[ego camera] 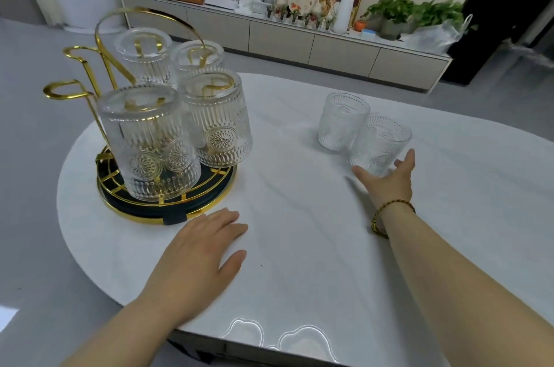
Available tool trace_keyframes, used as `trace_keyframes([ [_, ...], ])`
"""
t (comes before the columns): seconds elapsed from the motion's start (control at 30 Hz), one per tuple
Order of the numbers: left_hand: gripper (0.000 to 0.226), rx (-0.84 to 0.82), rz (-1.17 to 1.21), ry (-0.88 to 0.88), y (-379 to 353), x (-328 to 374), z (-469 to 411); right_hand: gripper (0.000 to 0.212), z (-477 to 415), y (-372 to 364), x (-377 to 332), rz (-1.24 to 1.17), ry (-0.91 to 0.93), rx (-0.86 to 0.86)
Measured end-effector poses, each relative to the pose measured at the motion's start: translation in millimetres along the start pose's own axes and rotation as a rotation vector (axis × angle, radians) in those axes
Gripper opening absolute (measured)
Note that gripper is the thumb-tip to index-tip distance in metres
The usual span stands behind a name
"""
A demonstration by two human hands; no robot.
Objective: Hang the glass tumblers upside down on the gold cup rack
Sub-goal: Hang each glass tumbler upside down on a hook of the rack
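Observation:
The gold cup rack [168, 218] stands on the left of the white table, on a round black and gold base. Several embossed glass tumblers hang upside down on its prongs, the nearest one [150, 144] in front. Two gold prongs [60, 92] at the rack's left are bare. Two more tumblers stand upright on the right: the far one [340, 120] and the near one [379, 141], touching each other. My right hand [389, 179] is spread open around the near tumbler's base, thumb and fingers on either side. My left hand [199, 255] lies flat on the table beside the rack's base.
The oval white table [299, 216] has its curved edge at the left and near side. A low sideboard [299, 39] with plants, pictures and ornaments runs along the back wall. Grey floor lies between table and sideboard.

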State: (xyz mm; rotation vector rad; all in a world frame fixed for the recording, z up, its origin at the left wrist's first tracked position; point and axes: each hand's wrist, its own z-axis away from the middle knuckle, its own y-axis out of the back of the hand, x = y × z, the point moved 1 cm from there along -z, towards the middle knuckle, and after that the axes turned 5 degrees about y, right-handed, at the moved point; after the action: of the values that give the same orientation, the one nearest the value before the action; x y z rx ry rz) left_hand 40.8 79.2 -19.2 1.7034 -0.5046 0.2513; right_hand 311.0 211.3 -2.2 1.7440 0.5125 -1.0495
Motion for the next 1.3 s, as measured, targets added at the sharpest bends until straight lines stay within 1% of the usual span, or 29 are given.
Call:
trace_keyframes([
  [0.07, 0.035, -0.008, -0.011, 0.000, 1, 0, -1, 0.110, -6, -5, 0, -0.004, 0.003, 0.002],
  [0.17, 0.041, -0.037, -0.015, 0.005, 2, 1, -2, 0.107, -13, -8, -1, 0.007, -0.008, 0.000],
  [0.27, 0.035, -0.034, -0.047, -0.005, 3, 1, -2, 0.097, -15, -9, -1, -0.012, -0.025, 0.004],
  [0.33, 0.030, -0.039, -0.005, -0.020, 5, 0, -3, 0.090, -14, -8, -1, -0.042, -0.015, 0.011],
  [0.37, 0.032, -0.041, 0.029, -0.029, 4, -1, -3, 0.087, -12, -8, -1, -0.064, -0.006, 0.020],
  [0.47, 0.032, -0.029, 0.067, -0.034, 6, -5, 0, 0.080, -6, -1, -7, -0.089, 0.050, 0.040],
  [0.6, 0.033, -0.019, 0.078, -0.019, 17, -17, 6, 0.075, 4, 21, -27, -0.067, 0.174, 0.000],
  [0.7, 0.028, 0.010, 0.097, 0.030, 33, -27, 13, 0.068, 11, 40, -58, -0.057, 0.286, -0.066],
  [0.8, 0.025, 0.065, 0.103, 0.095, 50, -31, 22, 0.063, 21, 59, -106, 0.005, 0.415, -0.144],
  [0.9, 0.027, 0.107, 0.100, 0.182, 65, -43, 29, 0.070, 32, 71, -163, 0.054, 0.545, -0.204],
  [1.03, 0.037, 0.170, 0.107, 0.377, 87, -69, 36, 0.079, 54, 71, -232, 0.176, 0.675, -0.177],
  [1.1, 0.046, 0.147, 0.097, 0.399, 91, -79, 37, 0.088, 66, 63, -264, 0.249, 0.706, -0.244],
  [1.17, 0.054, 0.079, 0.078, 0.387, 89, -86, 36, 0.103, 77, 53, -292, 0.336, 0.749, -0.302],
  [1.2, 0.057, 0.042, 0.070, 0.377, 87, -88, 35, 0.104, 81, 46, -304, 0.377, 0.774, -0.311],
  [1.3, 0.061, -0.038, 0.037, 0.330, 83, -92, 32, 0.096, 95, 21, -334, 0.488, 0.863, -0.349],
])
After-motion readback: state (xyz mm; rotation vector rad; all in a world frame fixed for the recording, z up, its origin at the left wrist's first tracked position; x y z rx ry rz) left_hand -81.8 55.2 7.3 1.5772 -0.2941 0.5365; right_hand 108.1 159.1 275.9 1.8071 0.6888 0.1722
